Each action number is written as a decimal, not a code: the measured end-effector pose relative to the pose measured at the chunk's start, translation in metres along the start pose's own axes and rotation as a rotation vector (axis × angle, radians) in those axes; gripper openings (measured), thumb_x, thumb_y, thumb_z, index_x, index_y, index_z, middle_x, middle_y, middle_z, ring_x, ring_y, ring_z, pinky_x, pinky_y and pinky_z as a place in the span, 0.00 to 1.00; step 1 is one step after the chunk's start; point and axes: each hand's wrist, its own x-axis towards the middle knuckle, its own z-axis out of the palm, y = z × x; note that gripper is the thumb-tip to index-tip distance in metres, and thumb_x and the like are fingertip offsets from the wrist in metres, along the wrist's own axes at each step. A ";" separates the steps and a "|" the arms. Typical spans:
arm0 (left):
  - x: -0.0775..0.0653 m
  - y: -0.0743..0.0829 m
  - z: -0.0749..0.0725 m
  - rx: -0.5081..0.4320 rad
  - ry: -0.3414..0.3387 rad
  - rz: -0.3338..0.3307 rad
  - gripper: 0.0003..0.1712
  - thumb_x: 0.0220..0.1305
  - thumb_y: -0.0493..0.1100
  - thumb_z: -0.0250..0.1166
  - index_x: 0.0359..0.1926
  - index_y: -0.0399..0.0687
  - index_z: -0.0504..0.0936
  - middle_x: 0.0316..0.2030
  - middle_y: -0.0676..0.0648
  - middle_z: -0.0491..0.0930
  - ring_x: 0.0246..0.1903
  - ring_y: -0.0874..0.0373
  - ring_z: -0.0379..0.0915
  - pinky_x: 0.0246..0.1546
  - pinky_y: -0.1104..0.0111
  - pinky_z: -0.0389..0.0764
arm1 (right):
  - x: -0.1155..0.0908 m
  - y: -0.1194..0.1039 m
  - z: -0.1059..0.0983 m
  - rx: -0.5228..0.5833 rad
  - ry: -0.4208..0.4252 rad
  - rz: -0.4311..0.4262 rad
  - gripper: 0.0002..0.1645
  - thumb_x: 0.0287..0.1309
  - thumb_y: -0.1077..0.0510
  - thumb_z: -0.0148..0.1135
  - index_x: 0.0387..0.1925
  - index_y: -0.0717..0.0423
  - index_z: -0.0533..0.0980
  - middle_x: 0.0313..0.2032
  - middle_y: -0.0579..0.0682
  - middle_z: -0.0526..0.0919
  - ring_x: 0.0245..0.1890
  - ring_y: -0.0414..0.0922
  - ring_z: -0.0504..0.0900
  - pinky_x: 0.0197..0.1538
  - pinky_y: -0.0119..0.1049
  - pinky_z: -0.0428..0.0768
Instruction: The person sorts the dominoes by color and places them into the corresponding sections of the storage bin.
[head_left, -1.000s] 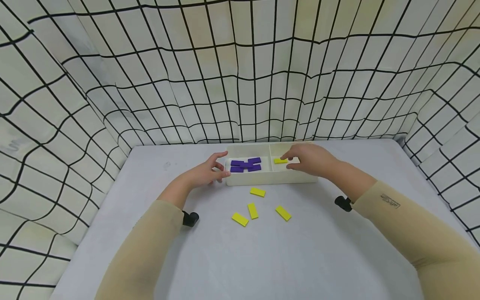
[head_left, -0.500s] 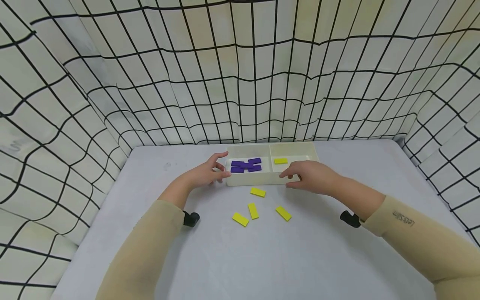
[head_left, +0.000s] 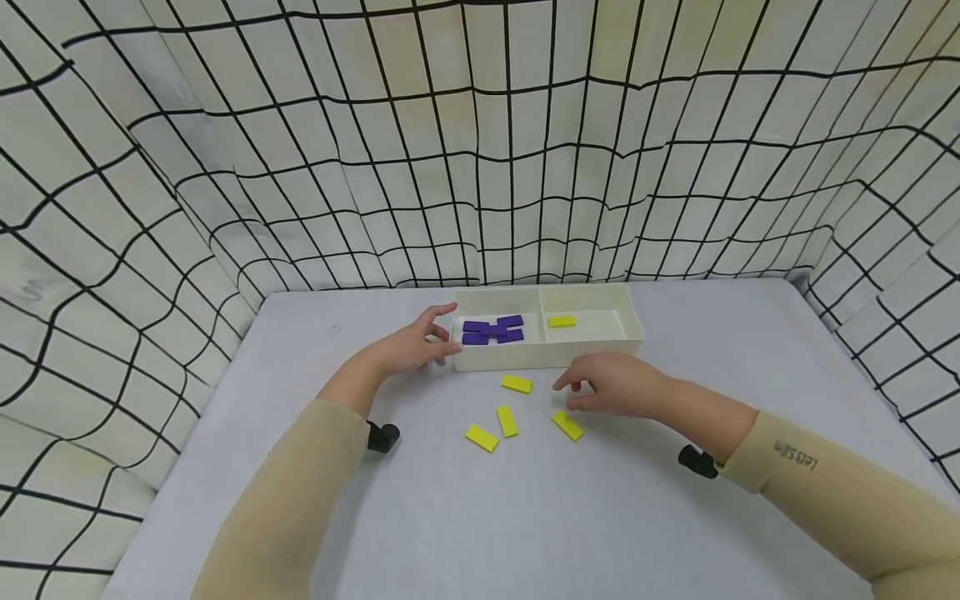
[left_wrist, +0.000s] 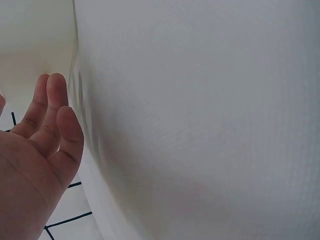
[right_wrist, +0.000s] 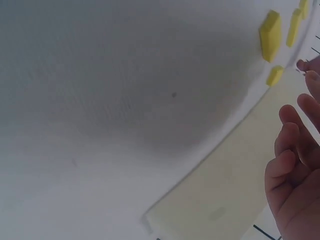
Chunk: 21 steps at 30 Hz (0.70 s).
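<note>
A long white two-part box (head_left: 517,357) stands toward the back of the table. Purple flat blocks (head_left: 492,330) lie in its left compartment, some overlapping; one yellow flat block (head_left: 561,322) lies in the right. My left hand (head_left: 408,342) is at the box's left end, thumb at the front corner and fingers spread along the side. In the left wrist view its fingers (left_wrist: 57,95) are loosely extended against the pale wall. My right hand (head_left: 618,383), holding nothing, hovers in front of the box with fingers slightly bent, thumb just above a yellow block (head_left: 567,426).
More yellow blocks lie before the box: one close to its front wall (head_left: 516,384), a middle block (head_left: 507,422) and a left block (head_left: 482,437). A black-grid white covering (head_left: 495,167) rises behind and beside the table (head_left: 480,533).
My right hand has drawn back from the right compartment over the front wall, leaving a yellow block inside, and now hangs over the table near the loose ones. My left hand stays put.
</note>
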 end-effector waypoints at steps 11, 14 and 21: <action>0.001 0.001 0.000 -0.004 -0.005 0.008 0.50 0.66 0.60 0.64 0.78 0.72 0.42 0.62 0.44 0.67 0.49 0.50 0.75 0.50 0.57 0.74 | 0.001 -0.001 0.023 0.034 -0.074 0.068 0.20 0.53 0.47 0.75 0.49 0.39 0.84 0.31 0.34 0.76 0.35 0.38 0.73 0.43 0.36 0.74; 0.002 0.000 -0.001 -0.009 -0.006 0.008 0.50 0.66 0.60 0.64 0.78 0.71 0.42 0.62 0.44 0.67 0.49 0.50 0.75 0.49 0.58 0.74 | 0.001 -0.002 0.027 0.039 -0.082 0.052 0.21 0.52 0.47 0.76 0.49 0.40 0.84 0.30 0.34 0.75 0.34 0.38 0.73 0.43 0.36 0.74; 0.001 0.000 -0.001 -0.009 -0.006 0.000 0.50 0.65 0.61 0.65 0.77 0.72 0.42 0.62 0.44 0.67 0.49 0.50 0.75 0.51 0.57 0.74 | -0.001 -0.004 0.031 0.041 -0.085 0.045 0.20 0.51 0.47 0.76 0.48 0.40 0.83 0.29 0.35 0.75 0.34 0.38 0.73 0.42 0.35 0.74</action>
